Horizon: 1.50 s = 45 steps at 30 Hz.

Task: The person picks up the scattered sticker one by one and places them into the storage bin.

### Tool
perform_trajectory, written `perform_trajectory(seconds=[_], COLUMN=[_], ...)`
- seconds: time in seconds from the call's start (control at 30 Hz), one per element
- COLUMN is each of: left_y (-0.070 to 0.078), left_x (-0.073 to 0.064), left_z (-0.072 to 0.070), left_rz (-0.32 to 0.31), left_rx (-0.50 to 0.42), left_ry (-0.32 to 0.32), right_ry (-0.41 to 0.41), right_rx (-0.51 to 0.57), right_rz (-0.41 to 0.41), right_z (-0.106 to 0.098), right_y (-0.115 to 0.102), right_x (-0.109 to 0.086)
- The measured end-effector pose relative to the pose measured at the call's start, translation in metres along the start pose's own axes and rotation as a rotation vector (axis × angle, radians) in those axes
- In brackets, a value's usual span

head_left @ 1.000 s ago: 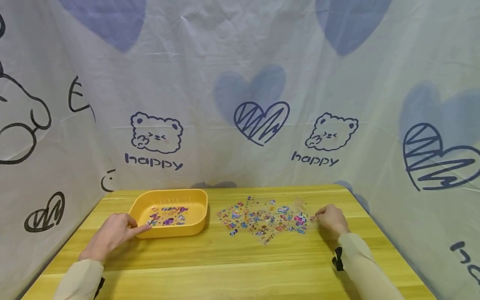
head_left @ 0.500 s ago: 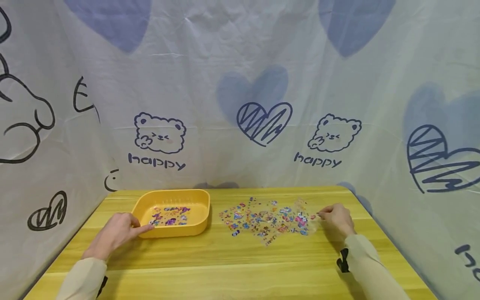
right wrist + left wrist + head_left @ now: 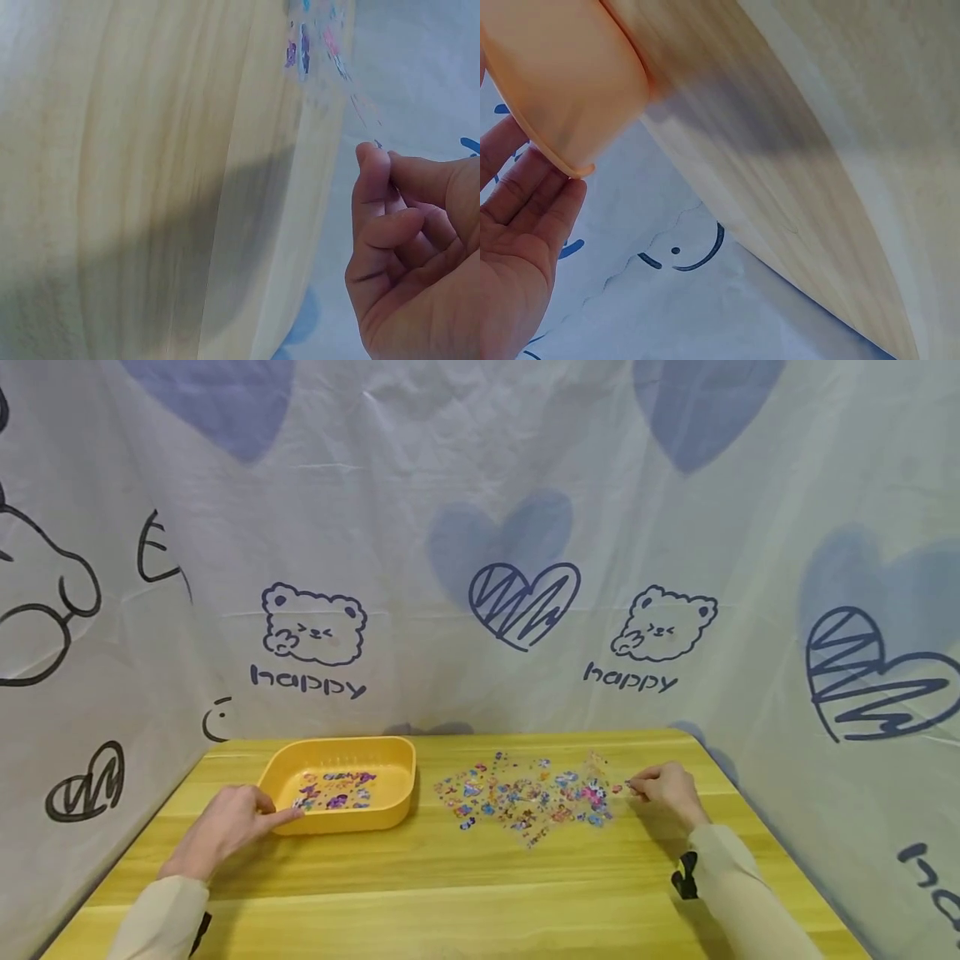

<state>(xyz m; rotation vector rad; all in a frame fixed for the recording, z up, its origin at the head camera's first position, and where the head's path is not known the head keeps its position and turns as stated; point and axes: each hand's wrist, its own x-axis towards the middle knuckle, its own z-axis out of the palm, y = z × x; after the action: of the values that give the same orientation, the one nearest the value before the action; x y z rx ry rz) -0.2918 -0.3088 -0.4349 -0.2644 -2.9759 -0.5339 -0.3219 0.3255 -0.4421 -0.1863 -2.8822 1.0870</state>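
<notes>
In the head view, my left hand (image 3: 227, 828) grips the near-left rim of a yellow plastic tray (image 3: 390, 818). Its thumb lies over the rim; in the left wrist view, the fingers (image 3: 525, 191) reach around the outside of the tray wall (image 3: 577, 82). Small colourful flower-like stickers (image 3: 337, 800) lie inside the tray. To the right, my right hand (image 3: 671, 795) pinches a tiny piece, apparently a clear sticker (image 3: 378, 144), between thumb and forefinger. Just left of those fingertips are a small pink sticker (image 3: 617, 789) and the scattered pile of similar stickers (image 3: 525, 802).
Everything rests on a yellow wood-grain table (image 3: 420, 893). A pale curtain (image 3: 420, 543) printed with hearts and bears hangs along the back and both sides, close to the table's edges.
My right wrist has turned slightly outward, and the small pink sticker near its fingertips has shifted slightly up and left. My left hand keeps its hold on the tray.
</notes>
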Motion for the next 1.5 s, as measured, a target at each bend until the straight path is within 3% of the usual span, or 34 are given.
perform_trajectory(seconds=[0.23, 0.5, 0.93, 1.5], left_y=[0.0, -0.001, -0.001, 0.003], left_x=[-0.001, -0.003, -0.003, 0.0], left_z=[0.0, 0.0, 0.0, -0.001], left_rz=[-0.032, -0.019, -0.02, -0.032], left_rx=[-0.006, 0.0, -0.011, -0.005], left_ry=[-0.012, 0.0, -0.011, -0.008], right_ry=[-0.008, 0.042, 0.012, 0.075], right_rx=[0.041, -0.167, 0.043, 0.186], right_rz=[0.048, -0.102, 0.004, 0.0], right_z=[0.002, 0.003, 0.004, 0.012], right_y=[0.0, -0.001, -0.001, -0.027], right_x=[0.001, -0.002, 0.006, 0.009])
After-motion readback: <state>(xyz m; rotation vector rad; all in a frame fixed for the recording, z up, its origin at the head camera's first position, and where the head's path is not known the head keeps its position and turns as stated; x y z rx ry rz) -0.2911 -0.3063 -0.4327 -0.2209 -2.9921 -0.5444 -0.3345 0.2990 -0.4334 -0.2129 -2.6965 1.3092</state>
